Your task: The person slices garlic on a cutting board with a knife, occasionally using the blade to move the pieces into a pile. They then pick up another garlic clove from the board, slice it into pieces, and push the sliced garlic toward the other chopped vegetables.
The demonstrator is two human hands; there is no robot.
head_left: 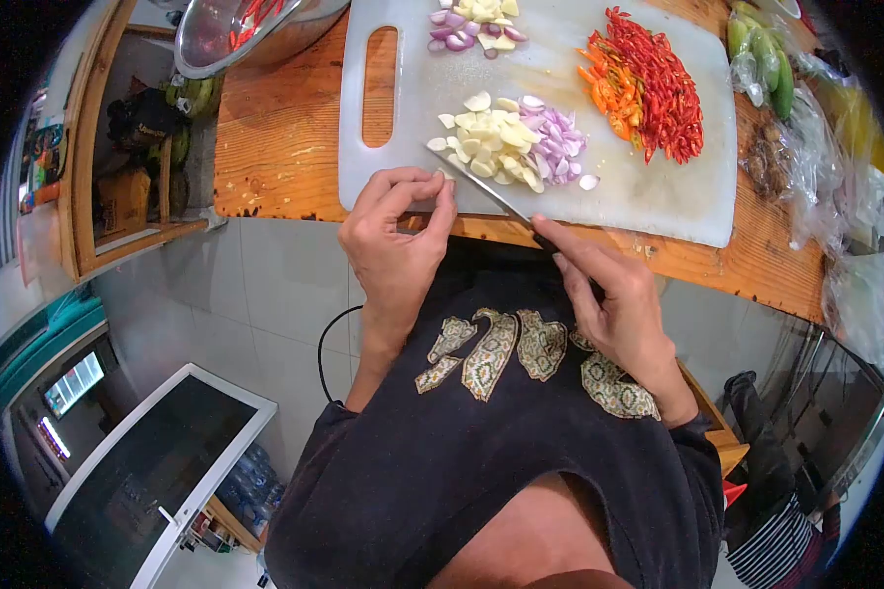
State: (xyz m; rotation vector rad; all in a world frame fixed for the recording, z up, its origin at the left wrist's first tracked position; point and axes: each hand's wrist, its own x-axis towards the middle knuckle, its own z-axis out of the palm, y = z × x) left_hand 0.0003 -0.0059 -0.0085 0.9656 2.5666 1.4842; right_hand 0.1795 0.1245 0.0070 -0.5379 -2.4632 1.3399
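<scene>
My right hand [609, 290] grips the dark handle of a kitchen knife [491, 191], its blade slanting up and left over the near edge of the white cutting board [658, 211]. Beside the blade's tip, my left hand [393, 221] pinches a small pale piece, probably a garlic clove [444, 175], mostly hidden by the fingers. Just beyond the knife lies a pile of sliced garlic [491, 140], touching a heap of sliced shallots [558, 145]. Another small group of shallot [452, 31] and garlic slices sits at the far edge. Chopped red chillies [658, 88] adjoin orange ones [614, 103] on the right.
A metal bowl [206, 54] with red chillies inside stands at the back left of the wooden table [275, 147]. Green vegetables [761, 59] in plastic and clear plastic bags [815, 177] line the right side. A glass-fronted cabinet [157, 471] stands on the floor at lower left.
</scene>
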